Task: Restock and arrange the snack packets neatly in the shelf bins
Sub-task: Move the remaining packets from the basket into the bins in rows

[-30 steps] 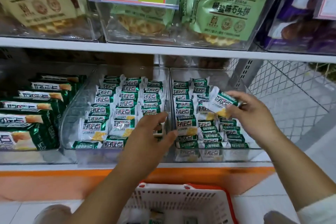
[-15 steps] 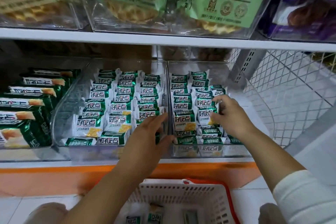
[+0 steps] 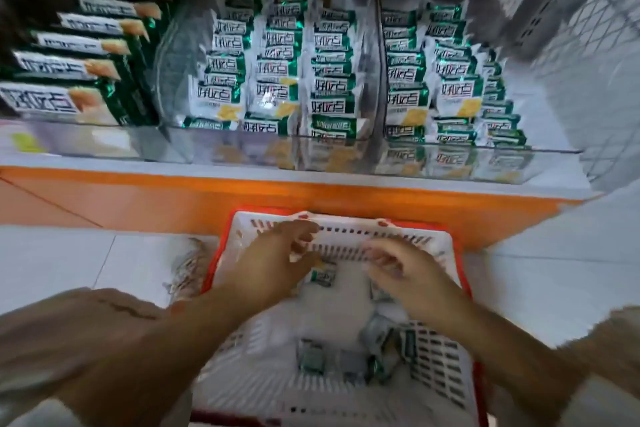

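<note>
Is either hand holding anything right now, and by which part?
Cannot tell for the left hand: it sits at the top edge of a packet in the basket, but blur hides any grip. The right hand shows nothing held.

Both arms reach in from the near corners toward the middle, bare from wrist to elbow. The left forearm (image 3: 166, 350) slants far and right out of a pale left sleeve (image 3: 52, 340); the right forearm (image 3: 512, 347) slants far and left out of a pale right sleeve (image 3: 609, 340). The left hand (image 3: 273, 263) and right hand (image 3: 415, 274) lie side by side, near each other but apart, backs up. The left fingers (image 3: 301, 236) bend toward the right; the right fingers (image 3: 379, 255) curl toward the left. Blur hides whether either hand holds anything.
</note>
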